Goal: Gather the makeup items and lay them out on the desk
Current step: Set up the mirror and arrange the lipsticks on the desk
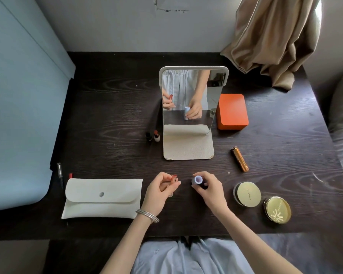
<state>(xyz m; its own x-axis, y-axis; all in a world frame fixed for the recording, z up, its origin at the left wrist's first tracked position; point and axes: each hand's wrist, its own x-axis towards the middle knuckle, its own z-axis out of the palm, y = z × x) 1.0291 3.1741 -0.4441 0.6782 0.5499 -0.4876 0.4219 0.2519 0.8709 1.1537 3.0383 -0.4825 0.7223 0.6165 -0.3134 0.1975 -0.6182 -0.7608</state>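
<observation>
My left hand [162, 188] pinches an open lipstick [174, 178] with its red tip up, just above the dark desk [107, 115]. Close to its right, my right hand [208, 187] grips a pale lilac cap [197, 179] standing on the desk. A gold lipstick tube [240, 159] lies to the right. Two round gold compacts [247, 194] [277, 209] sit at the front right. An uncapped lipstick [156, 135] and a black cap [148, 136] stand left of the mirror. Thin pencils [60, 173] lie at the left edge.
A standing mirror [188, 107] on a cream base fills the desk's middle. An orange box [232, 111] sits to its right. A white pouch [102, 198] lies flat at the front left. A beige curtain [275, 40] drapes over the back right corner.
</observation>
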